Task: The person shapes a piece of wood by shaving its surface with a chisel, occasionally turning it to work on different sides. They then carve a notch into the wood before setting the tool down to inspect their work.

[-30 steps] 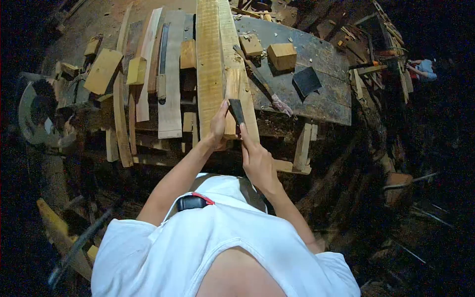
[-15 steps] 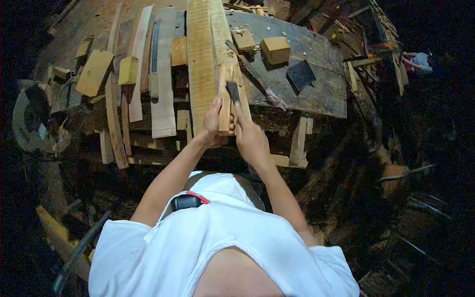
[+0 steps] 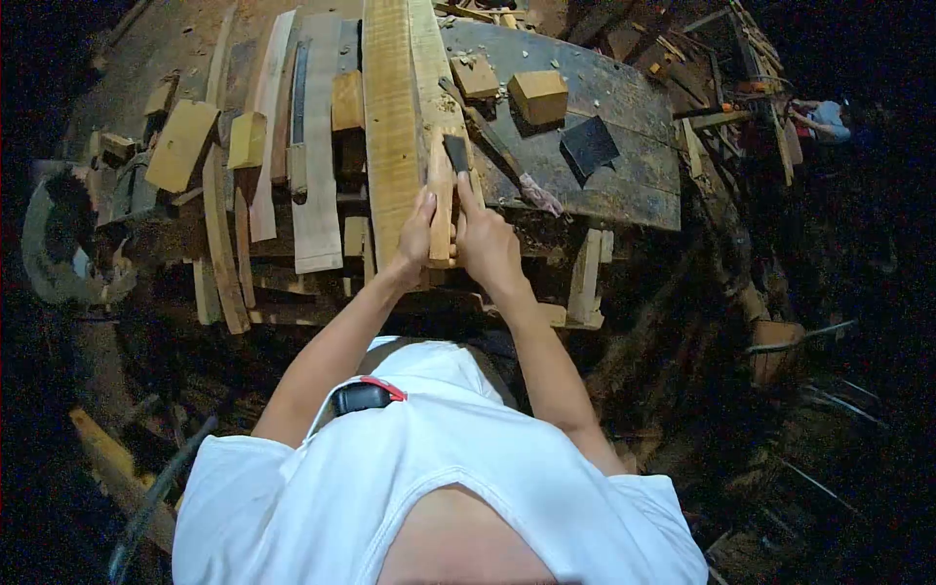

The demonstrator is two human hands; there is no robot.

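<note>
My left hand [image 3: 417, 234] is wrapped round the near end of a small carved wooden piece [image 3: 442, 210], thumb along its left side. My right hand [image 3: 486, 244] grips a dark flat blade [image 3: 455, 153], its index finger stretched along the metal. The blade lies against the right side of the small piece, near its far end. Beneath and beyond them runs a long pale board [image 3: 430, 68] with wood shavings on it. Beside this, on the left, lies a wide yellowish plank [image 3: 392, 117]. The blade's handle is hidden in my right hand.
On the dark workbench [image 3: 634, 127] at right sit a wooden block [image 3: 538, 97], a black square block [image 3: 589, 147] and a long tool with a cloth-wrapped end [image 3: 539, 194]. Long strips [image 3: 317, 205] and blocks lie left. A person [image 3: 825, 122] is far right.
My right hand and the blade have moved slightly forward along the small piece, towards its far end. My left hand keeps its hold. The whole view has shifted a little.
</note>
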